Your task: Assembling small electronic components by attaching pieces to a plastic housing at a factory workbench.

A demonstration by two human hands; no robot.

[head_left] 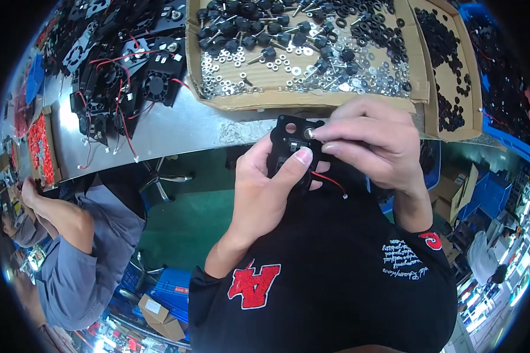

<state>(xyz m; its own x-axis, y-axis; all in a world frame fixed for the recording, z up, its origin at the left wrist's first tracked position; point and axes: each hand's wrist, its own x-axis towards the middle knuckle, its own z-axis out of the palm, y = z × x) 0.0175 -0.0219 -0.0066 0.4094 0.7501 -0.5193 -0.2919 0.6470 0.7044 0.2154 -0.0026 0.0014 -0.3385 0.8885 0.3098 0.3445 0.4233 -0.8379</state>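
Note:
Close to my body, just off the bench edge, my left hand (259, 194) grips a black plastic bracket (281, 140), its thumb pressed on the front. The bracket has a round hole near its top left and a small metal part in the middle. A red lead (331, 178) with a white plug hangs from its underside. At its upper right, my right hand (377, 141) pinches a small silver ring-shaped piece (309, 133) against the bracket. Whether that piece is a nut or a washer is hard to tell, as the fingertips partly cover it.
Beyond my hands lies a cardboard tray (253, 101) of black knobs with metal shafts, nuts and washers. Another cardboard tray (444, 88) holds black rings. Fan assemblies (156, 87) with red wires cover the metal bench (182, 126) at left. A co-worker (94, 253) sits to the left.

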